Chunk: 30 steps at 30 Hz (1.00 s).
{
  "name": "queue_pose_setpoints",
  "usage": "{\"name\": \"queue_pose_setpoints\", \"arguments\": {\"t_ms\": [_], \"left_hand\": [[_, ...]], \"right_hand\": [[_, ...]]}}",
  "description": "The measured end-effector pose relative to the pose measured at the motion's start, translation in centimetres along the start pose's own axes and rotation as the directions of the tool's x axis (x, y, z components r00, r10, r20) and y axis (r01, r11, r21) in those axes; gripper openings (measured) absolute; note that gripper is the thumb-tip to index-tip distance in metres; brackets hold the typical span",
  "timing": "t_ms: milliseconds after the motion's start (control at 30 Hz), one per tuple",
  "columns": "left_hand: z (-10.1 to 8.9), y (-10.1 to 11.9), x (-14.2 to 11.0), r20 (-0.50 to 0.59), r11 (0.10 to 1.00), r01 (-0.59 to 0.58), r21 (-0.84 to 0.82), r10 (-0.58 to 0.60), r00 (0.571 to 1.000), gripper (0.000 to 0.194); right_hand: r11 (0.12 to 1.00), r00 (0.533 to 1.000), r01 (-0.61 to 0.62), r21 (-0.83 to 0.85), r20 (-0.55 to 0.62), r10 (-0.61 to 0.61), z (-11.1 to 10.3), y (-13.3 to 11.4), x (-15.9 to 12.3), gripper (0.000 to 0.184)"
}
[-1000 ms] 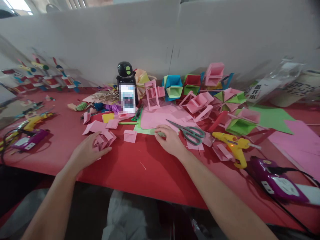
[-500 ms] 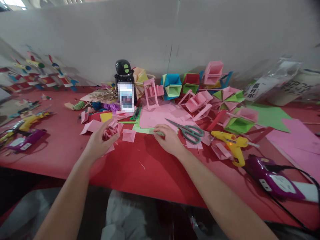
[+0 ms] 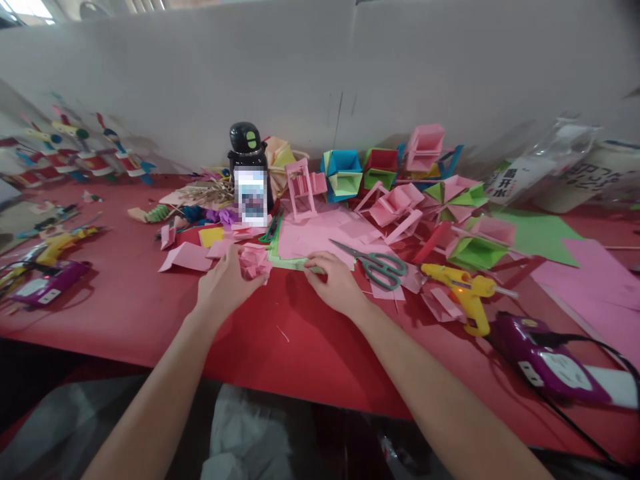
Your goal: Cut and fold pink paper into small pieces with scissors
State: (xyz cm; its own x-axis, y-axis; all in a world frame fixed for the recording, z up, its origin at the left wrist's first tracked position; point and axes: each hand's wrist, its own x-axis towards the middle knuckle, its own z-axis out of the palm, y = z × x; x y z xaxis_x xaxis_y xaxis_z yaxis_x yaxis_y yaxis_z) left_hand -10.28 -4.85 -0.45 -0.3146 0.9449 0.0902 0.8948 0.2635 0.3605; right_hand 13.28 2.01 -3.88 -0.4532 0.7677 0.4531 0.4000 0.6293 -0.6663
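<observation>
My left hand [image 3: 227,287] is curled around a bunch of folded pink paper pieces [image 3: 254,259], just above the red tabletop. Its thumb lies along their near side and the fingers hide part of them. My right hand [image 3: 336,283] rests by the front edge of stacked pink and green paper sheets [image 3: 320,233], fingers bent and thumb apart, with nothing visible in its grasp. Grey-green handled scissors [image 3: 383,267] lie just right of it, blades pointing left. A folded pink sheet [image 3: 185,259] is left of my left hand.
A yellow glue gun [image 3: 467,290] and a purple power strip [image 3: 550,363] with a cable sit on the right. A black bottle [image 3: 247,157] with a phone [image 3: 251,197] before it stands behind the hands. Several paper models [image 3: 395,203] line the back; another glue gun [image 3: 60,247] lies left.
My left hand has moved right with the folded pink pieces, closer to my right hand. The right hand has stayed almost in place.
</observation>
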Motion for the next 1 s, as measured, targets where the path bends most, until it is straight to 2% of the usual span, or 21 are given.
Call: {"name": "queue_pose_setpoints", "arguments": {"t_ms": [100, 233, 333, 500, 600, 667, 867, 933, 1000], "left_hand": [[0.2, -0.2, 0.0, 0.021, 0.999, -0.009, -0.042, 0.010, 1.000, 0.067], [0.5, -1.0, 0.0, -0.015, 0.975, -0.100, -0.196, 0.099, 0.995, 0.069], [0.6, -2.0, 0.2, -0.038, 0.951, -0.134, -0.280, 0.128, 0.991, 0.061], [0.1, -4.7, 0.9, -0.098, 0.930, -0.048, -0.364, 0.013, 0.995, 0.065], [-0.3, -6.3, 1.8, -0.105, 0.869, 0.020, -0.494, -0.082, 0.991, 0.057], [-0.6, -6.9, 2.3, -0.102, 0.825, 0.025, -0.564, -0.100, 0.990, 0.051], [-1.6, -6.5, 2.6, 0.034, 0.681, 0.112, -0.724, -0.126, 0.991, 0.044], [-1.8, -6.3, 2.5, 0.056, 0.679, 0.132, -0.722, -0.132, 0.990, 0.044], [-1.8, -6.3, 2.5, 0.027, 0.717, 0.103, -0.690, -0.117, 0.993, 0.043]], "right_hand": [[1.000, 1.000, 0.005, -0.006, 0.009, -0.005, 0.1, -0.1, 0.0, 0.013], [0.999, 0.999, 0.031, -0.019, 0.014, -0.031, 0.3, -0.2, -0.1, 0.013], [0.999, 1.000, 0.027, -0.022, 0.015, -0.026, 0.3, -0.2, -0.1, 0.013], [1.000, 1.000, -0.006, 0.006, 0.015, 0.006, 0.3, -0.3, -0.1, 0.013], [1.000, 1.000, 0.008, 0.006, 0.011, -0.008, 0.3, -0.3, -0.1, 0.013], [1.000, 1.000, 0.020, 0.004, 0.011, -0.020, 0.3, -0.2, -0.1, 0.013], [1.000, 1.000, 0.017, 0.013, 0.010, -0.017, 0.2, -0.3, -0.1, 0.013], [1.000, 1.000, 0.014, 0.018, 0.010, -0.015, 0.2, -0.3, -0.1, 0.013], [1.000, 1.000, 0.014, 0.018, 0.012, -0.014, 0.2, -0.3, -0.1, 0.013]]}}
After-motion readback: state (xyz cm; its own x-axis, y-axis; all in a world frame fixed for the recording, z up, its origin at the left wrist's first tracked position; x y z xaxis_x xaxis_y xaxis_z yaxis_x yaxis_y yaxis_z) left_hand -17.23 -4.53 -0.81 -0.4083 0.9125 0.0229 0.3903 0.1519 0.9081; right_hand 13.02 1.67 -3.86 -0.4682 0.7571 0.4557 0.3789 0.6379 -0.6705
